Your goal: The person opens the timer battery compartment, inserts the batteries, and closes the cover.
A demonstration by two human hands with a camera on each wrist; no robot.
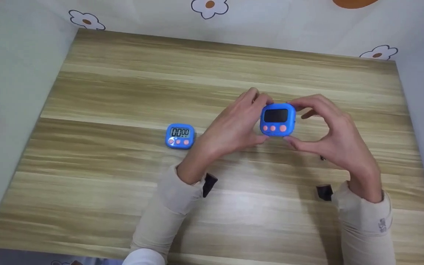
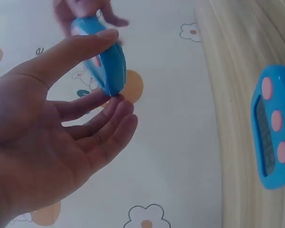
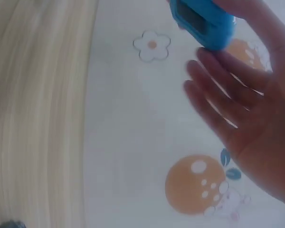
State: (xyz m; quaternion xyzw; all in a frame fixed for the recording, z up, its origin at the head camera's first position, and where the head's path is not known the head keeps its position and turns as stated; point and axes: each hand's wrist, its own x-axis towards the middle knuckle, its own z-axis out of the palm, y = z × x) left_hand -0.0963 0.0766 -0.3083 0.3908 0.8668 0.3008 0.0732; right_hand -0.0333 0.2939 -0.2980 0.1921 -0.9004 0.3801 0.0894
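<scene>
I see my two sleeves closest to me, then my hands up over the table. My left hand and right hand pinch a blue timer between thumbs and fingers, one on each side, so its dark screen and pink buttons face me. A second timer lies flat to the left, showing zeros. Farthest is the flowered wall.

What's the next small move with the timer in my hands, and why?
Probably press one of the pink buttons with a thumb. Both hands, left hand and right hand, pinch the held timer by its edges, and its screen is dark, while the timer on the table shows 00:00.
</scene>
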